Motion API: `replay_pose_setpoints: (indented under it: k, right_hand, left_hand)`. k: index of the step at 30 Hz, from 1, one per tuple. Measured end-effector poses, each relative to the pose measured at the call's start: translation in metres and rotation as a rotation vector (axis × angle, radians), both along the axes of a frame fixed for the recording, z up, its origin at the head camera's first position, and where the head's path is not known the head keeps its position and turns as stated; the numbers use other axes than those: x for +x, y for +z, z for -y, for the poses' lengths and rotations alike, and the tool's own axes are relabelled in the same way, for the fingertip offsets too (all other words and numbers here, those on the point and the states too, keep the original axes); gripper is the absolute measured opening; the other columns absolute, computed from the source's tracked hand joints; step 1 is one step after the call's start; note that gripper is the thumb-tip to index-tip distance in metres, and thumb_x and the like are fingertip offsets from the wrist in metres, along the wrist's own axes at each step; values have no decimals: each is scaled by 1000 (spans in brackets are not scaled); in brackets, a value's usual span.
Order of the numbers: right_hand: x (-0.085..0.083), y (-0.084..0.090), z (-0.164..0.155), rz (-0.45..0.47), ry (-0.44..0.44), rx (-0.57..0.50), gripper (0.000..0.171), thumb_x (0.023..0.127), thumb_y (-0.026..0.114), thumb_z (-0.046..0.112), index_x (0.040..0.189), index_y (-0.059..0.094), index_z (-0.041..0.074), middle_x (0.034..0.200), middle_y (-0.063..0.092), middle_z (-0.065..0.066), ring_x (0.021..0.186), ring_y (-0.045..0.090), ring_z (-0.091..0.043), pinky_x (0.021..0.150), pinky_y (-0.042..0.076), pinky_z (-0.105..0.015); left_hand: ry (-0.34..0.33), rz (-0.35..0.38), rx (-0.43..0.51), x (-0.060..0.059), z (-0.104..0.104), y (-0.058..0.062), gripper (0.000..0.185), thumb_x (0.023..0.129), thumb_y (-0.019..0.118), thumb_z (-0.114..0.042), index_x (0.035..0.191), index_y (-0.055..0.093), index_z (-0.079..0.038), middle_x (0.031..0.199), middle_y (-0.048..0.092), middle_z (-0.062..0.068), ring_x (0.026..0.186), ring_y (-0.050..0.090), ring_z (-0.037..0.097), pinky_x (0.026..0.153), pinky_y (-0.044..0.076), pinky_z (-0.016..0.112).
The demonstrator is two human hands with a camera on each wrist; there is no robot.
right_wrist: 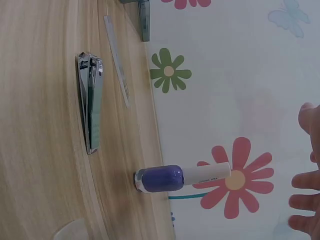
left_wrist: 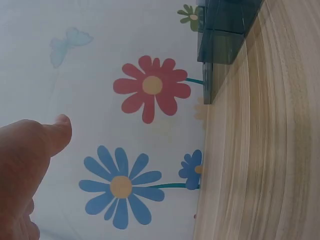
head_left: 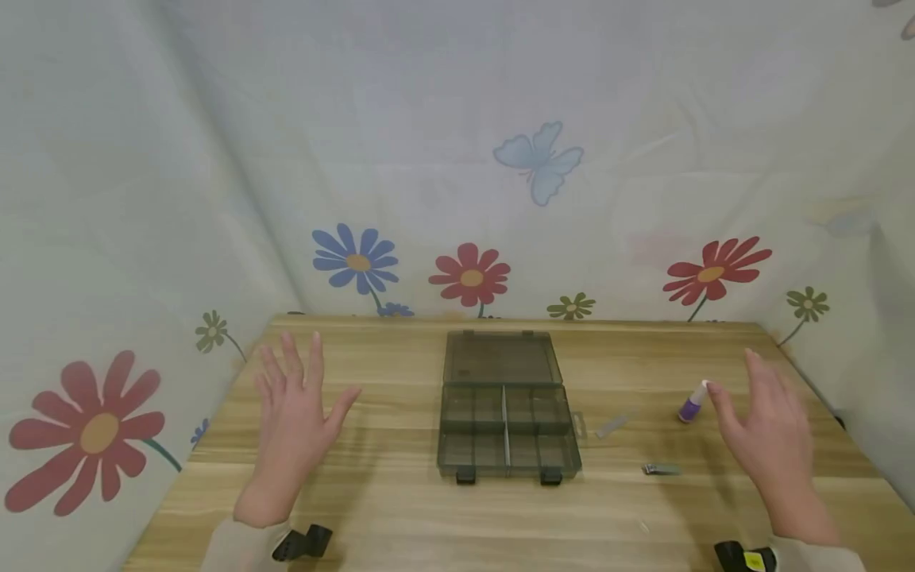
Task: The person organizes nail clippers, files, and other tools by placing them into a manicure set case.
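My left hand (head_left: 293, 417) is raised over the left part of the table, fingers spread, holding nothing. Its thumb shows at the edge of the left wrist view. On the right, my right hand (head_left: 772, 425) is held up with straight fingers, also without anything in it. The nail polish bottle (right_wrist: 162, 178), purple with a white cap, stands upright nearest to that hand; in the head view the thumb tip overlaps its cap. A metal nail clipper (right_wrist: 91, 105) and a thin nail file (right_wrist: 117, 62) lie on the wood to the bottle's left.
A dark translucent compartment box (head_left: 507, 470) stands mid-table, its lid (head_left: 500, 357) laid back open. Dividers split its inside into several sections. A small clear piece (right_wrist: 72, 231) lies near the front. Flower-printed cloth (head_left: 422, 159) hangs behind the wooden table (head_left: 400, 516).
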State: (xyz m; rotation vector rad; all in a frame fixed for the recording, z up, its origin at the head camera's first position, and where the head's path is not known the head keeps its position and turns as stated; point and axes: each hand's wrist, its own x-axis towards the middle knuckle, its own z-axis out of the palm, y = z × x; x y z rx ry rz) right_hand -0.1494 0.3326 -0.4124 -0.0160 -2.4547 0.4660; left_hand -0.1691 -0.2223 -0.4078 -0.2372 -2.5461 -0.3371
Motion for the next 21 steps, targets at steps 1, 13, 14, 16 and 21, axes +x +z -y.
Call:
replay_pose_setpoints:
  k: [1, 13, 14, 16, 21]
  right_hand:
    - [0, 0, 0, 24, -5, -8, 66, 94, 53, 36, 145, 27, 3, 137, 37, -28, 121, 34, -50, 96, 27, -63]
    - [-1, 1, -5, 301, 48, -115, 70, 98, 43, 37, 149, 7, 4, 131, 38, -36, 108, 43, -53, 72, 36, -68]
    - [-1, 1, -6, 318, 50, -121, 70, 98, 43, 37, 148, 7, 3, 130, 38, -36, 107, 44, -54, 72, 37, -68]
    - [-2, -1, -9, 366, 52, -129, 71, 98, 42, 39, 148, 7, 2, 129, 39, -38, 107, 44, -54, 71, 37, -68]
    - [-4, -5, -17, 472, 83, -145, 76, 97, 43, 42, 146, 7, -2, 125, 38, -42, 106, 43, -57, 71, 38, -67]
  left_hand:
    - [-8, -9, 4, 0, 0, -1, 86, 91, 45, -58, 150, 1, -13, 151, -21, 14, 133, -20, 43, 103, -1, 63]
    - [-99, 155, 242, -1, -13, -8, 84, 91, 56, -42, 149, 7, -6, 152, 9, 21, 134, 20, 42, 99, 27, 59]
    - [-103, 181, 249, -1, -14, -9, 83, 92, 55, -43, 149, 8, -5, 152, 10, 20, 135, 19, 39, 101, 26, 56]
    - [-117, 222, 270, -1, -17, -12, 82, 92, 54, -44, 149, 10, -4, 152, 11, 19, 135, 20, 38, 104, 24, 53]
    - [-150, 315, 358, -2, -30, -19, 79, 92, 52, -49, 149, 16, -8, 149, 22, 19, 132, 28, 39, 104, 26, 52]
